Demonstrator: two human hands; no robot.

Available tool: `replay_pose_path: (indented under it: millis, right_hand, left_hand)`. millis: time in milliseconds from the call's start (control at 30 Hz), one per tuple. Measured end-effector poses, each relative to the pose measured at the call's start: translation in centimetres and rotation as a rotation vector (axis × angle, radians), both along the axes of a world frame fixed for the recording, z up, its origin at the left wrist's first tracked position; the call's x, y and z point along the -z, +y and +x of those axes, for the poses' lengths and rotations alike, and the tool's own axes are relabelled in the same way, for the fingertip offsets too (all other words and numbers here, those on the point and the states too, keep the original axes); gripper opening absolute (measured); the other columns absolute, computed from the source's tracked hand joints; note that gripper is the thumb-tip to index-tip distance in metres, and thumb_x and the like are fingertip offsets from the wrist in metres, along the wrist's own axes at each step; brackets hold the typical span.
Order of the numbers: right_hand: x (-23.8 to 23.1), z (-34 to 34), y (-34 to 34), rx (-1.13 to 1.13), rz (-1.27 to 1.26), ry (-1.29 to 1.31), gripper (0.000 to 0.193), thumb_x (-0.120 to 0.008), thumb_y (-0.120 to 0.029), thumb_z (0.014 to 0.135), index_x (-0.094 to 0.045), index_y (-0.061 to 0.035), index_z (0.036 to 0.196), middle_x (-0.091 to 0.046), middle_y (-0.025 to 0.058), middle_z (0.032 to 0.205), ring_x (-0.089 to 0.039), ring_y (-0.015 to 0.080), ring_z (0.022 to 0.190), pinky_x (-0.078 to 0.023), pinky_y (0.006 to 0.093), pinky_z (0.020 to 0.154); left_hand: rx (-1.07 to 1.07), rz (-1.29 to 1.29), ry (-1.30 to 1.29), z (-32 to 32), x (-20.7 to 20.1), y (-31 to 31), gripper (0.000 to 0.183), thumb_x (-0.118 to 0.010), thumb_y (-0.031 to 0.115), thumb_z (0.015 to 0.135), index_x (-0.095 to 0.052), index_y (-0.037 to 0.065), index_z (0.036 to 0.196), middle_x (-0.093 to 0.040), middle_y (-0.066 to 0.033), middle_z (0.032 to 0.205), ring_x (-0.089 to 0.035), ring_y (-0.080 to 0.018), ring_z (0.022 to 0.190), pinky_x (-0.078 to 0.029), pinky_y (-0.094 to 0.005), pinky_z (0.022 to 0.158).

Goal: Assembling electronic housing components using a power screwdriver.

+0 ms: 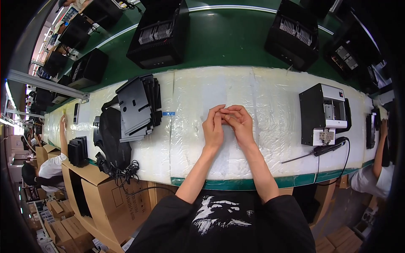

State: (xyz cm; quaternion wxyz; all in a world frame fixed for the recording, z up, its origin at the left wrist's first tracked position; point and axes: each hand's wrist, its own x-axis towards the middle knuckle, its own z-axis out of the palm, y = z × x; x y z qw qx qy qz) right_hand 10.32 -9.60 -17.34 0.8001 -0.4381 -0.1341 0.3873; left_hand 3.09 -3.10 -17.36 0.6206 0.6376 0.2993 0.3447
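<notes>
My left hand and my right hand meet above the middle of the film-covered white bench. Fingers on both are bent, and the fingertips press together. Anything between them is too small or too hidden to make out. Right of my hands stands a small black-and-white machine, which looks like a screw feeder. An electric screwdriver with a long thin bit and a black cord lies just in front of it. To the left, flat black panels are piled up, apart from my hands.
Black cloth-like material and tangled cables lie by the panels. Beyond the bench, a green conveyor carries black casings. Open cardboard boxes stand below left. Co-workers' arms reach in at both sides.
</notes>
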Motion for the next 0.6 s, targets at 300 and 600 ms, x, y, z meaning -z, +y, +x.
replay_pose_path:
  millis: [300,600]
  right_hand:
    - [0.04,0.21,-0.06,-0.007,0.002,-0.005,0.019,-0.050,0.009,0.084,-0.049,0.0020,0.102,-0.060,0.0167,0.101,-0.060,0.0216,0.094,-0.055,0.0319,0.078]
    - [0.06,0.24,-0.06,0.001,-0.030,0.023,0.023,-0.049,0.009,0.084,-0.046,0.0015,0.106,-0.060,0.0153,0.102,-0.061,0.0209,0.094,-0.054,0.0320,0.079]
  left_hand:
    - [0.029,-0.042,-0.021,0.13,0.42,0.07,0.029,-0.034,0.011,0.095,-0.055,-0.001,0.109,-0.062,-0.0077,0.086,-0.058,-0.0110,0.074,-0.048,-0.0236,0.067]
    - [0.028,-0.024,-0.012,0.04,0.27,0.02,0.029,-0.034,0.012,0.095,-0.055,-0.001,0.109,-0.062,-0.0067,0.085,-0.058,-0.0109,0.074,-0.049,-0.0240,0.067]
